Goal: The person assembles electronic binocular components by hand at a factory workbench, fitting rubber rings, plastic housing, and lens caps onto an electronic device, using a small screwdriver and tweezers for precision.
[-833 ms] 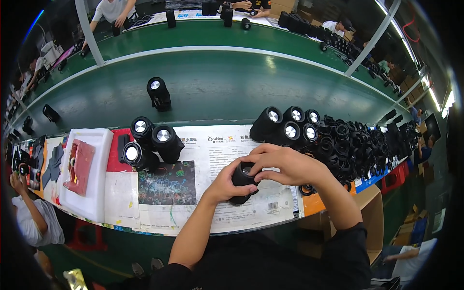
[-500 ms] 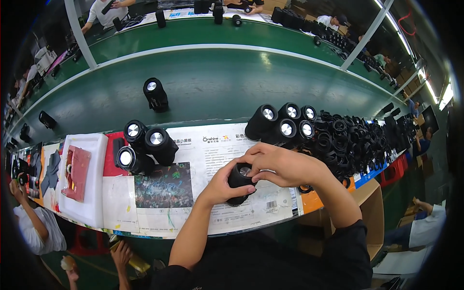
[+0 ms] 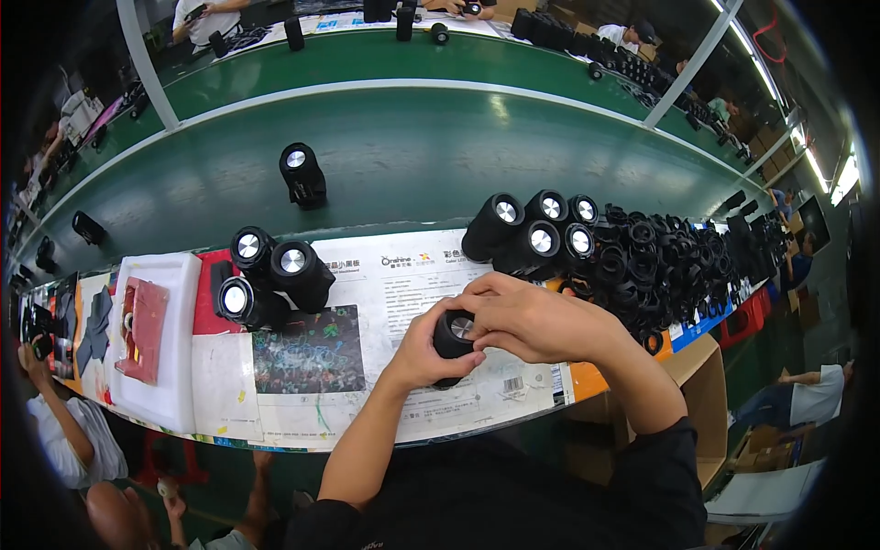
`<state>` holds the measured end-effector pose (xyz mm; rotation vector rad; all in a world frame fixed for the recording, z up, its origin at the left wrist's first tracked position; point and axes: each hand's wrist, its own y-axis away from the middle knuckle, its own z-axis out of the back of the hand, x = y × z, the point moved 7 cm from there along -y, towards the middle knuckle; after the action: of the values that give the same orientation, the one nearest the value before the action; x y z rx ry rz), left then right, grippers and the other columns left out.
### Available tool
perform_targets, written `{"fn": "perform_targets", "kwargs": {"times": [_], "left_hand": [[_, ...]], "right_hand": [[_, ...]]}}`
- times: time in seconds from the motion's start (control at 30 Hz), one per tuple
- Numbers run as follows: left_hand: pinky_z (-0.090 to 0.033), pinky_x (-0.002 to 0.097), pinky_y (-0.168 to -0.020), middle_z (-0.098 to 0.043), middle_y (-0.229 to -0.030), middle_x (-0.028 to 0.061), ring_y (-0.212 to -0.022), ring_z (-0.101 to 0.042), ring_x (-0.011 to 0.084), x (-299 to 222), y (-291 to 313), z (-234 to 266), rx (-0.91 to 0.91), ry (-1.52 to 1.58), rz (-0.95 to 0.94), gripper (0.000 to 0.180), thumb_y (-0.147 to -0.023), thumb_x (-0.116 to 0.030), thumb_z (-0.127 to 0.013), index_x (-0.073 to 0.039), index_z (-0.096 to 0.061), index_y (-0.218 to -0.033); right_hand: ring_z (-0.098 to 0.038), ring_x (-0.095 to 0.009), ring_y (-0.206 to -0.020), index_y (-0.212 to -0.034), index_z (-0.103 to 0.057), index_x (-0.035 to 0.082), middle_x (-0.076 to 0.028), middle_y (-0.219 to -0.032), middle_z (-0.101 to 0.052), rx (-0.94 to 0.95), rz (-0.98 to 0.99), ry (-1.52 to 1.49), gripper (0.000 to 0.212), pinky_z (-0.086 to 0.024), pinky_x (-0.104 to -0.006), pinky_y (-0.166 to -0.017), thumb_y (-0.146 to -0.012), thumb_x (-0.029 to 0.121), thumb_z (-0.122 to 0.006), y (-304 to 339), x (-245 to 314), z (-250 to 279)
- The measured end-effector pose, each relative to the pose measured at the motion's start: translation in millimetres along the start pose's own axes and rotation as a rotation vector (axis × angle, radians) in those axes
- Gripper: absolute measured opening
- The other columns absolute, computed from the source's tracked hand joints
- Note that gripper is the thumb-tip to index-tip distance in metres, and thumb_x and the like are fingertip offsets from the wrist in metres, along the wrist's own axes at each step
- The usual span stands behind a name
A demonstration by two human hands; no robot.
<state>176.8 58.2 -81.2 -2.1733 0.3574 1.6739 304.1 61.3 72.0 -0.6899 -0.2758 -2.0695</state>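
Note:
A black cylindrical speaker (image 3: 451, 335) with a shiny silver disc on its upturned end stands over the papered bench in front of me. My left hand (image 3: 423, 348) is wrapped round its left side, thumb toward me. Across the top rim, my right hand (image 3: 527, 321) has its bent fingertips pinched at the disc's right edge; whether a small part lies under them is hidden. Several similar speakers (image 3: 540, 240) stand close beyond my right hand. To the left, three more speakers (image 3: 295, 275) form a cluster on the bench.
A heap of black rings (image 3: 642, 266) covers the bench's right part. A white foam tray (image 3: 183, 367) holding a pink packet (image 3: 147, 330) lies left. One speaker (image 3: 302, 179) stands on the green belt (image 3: 412, 183) beyond. An open cardboard box (image 3: 706, 394) is below right.
My right fingertips have shifted slightly over the speaker's rim, both hands staying on it. The speaker on the green belt has moved a little right. A person's head has appeared at lower left.

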Motion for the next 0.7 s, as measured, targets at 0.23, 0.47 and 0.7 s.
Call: {"fn": "perform_targets", "kwargs": {"times": [0.23,0.47,0.7], "left_hand": [[-0.055,0.0344,-0.104,-0.077,-0.12,0.0089,-0.112,-0.072,0.0187,-6.6,2.6,-0.4,0.01,-0.033,-0.04,0.073,-0.074,-0.018,-0.097,-0.004,-0.066,-0.138],[-0.056,0.0363,-0.104,-0.078,-0.12,0.0091,-0.112,-0.073,0.0198,-8.8,3.0,2.7,0.015,0.004,0.056,0.074,-0.075,-0.02,-0.099,-0.003,-0.066,-0.139],[-0.057,0.0369,-0.103,-0.078,-0.117,0.0094,-0.109,-0.073,0.02,-4.3,6.5,1.1,0.02,-0.139,-0.005,0.073,-0.075,-0.023,-0.101,-0.002,-0.069,-0.137]], "right_hand": [[-0.067,-0.037,-0.129,-0.111,-0.08,0.005,-0.012,-0.139,-0.075,0.055,-0.102,-0.065,0.02,-0.061,-0.0467,-0.101,-0.091,0.007,-0.085,-6.7,5.3,3.8],[-0.069,-0.037,-0.123,-0.133,-0.082,0.01,-0.011,-0.134,-0.078,0.018,0.04,0.058,0.043,-0.061,-0.0462,-0.102,-0.09,0.006,-0.085,-11.6,9.1,0.7],[-0.073,-0.032,-0.114,-0.123,-0.086,0.008,-0.011,-0.118,-0.083,0.032,-0.131,-0.026,0.027,-0.063,-0.0423,-0.095,-0.098,0.015,-0.082,-20.9,-7.4,6.6]]}}
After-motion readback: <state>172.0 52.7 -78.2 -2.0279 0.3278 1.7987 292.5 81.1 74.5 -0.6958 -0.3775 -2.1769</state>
